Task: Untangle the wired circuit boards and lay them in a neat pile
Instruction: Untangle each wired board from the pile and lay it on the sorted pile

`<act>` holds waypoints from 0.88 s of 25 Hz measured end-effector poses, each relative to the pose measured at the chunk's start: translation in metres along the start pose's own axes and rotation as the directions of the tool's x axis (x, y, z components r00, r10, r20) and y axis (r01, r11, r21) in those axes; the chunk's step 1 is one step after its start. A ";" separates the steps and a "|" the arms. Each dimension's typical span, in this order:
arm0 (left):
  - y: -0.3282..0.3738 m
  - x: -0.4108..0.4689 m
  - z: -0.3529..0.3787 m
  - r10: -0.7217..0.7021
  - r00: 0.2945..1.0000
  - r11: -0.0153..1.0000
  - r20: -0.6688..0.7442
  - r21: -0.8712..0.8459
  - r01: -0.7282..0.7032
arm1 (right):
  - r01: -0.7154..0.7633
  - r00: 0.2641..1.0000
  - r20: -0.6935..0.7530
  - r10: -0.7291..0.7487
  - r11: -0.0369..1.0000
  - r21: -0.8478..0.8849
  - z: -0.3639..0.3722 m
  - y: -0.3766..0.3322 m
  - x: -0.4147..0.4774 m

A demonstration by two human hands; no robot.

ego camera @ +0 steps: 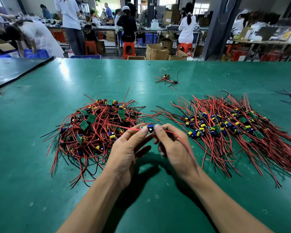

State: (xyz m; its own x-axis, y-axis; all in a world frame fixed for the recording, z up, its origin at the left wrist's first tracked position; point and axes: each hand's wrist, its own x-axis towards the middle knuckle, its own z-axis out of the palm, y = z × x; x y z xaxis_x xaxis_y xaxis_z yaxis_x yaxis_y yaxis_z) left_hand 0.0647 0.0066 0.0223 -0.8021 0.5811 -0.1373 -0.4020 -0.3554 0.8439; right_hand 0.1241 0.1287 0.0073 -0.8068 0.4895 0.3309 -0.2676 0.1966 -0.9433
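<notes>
A small circuit board (149, 128) with a blue part is pinched between my left hand (128, 148) and my right hand (170, 145), just above the green table. Its red wires trail left toward the tangle and right over my right wrist. On the left lies the tangled heap (97, 125) of green boards with red and black wires. To the right, the combed pile (232, 125) has its boards lined up and its wires fanned toward me.
The green table mat (141, 190) spreads around both piles. Two stray wired boards (168, 79) lie farther back, near a rubber band (118, 80). A black sheet (10, 71) covers the far left corner. Several people work at benches beyond the table edge.
</notes>
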 end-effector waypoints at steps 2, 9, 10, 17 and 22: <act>0.000 0.001 -0.002 0.012 0.999 1.000 0.032 0.012 -0.013 | -0.258 0.966 0.104 0.236 0.906 0.336 -0.004 -0.010 0.004; 0.003 -0.003 0.000 -0.233 0.965 0.972 0.120 0.048 0.229 | -0.598 0.793 0.431 0.430 0.682 0.420 -0.022 -0.021 0.001; 0.004 -0.004 0.000 -0.265 0.954 0.963 0.138 0.091 0.254 | -0.605 0.783 0.441 0.439 0.704 0.373 -0.022 -0.021 0.000; -0.002 -0.005 0.001 -0.232 0.959 0.973 0.166 0.046 0.227 | -0.598 0.771 0.436 0.464 0.763 0.245 -0.021 -0.016 0.002; -0.006 -0.004 -0.002 -0.223 0.966 0.969 0.132 0.136 0.206 | -0.526 0.830 0.314 0.461 0.834 0.165 -0.025 -0.012 0.005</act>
State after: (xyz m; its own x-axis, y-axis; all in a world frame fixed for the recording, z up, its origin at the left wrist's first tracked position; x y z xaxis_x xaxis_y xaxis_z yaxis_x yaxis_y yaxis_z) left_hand 0.0694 0.0053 0.0165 -0.6265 0.7374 -0.2524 -0.4946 -0.1258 0.8600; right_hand 0.1366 0.1498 0.0206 -0.9585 0.2301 -0.1686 0.1137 -0.2338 -0.9656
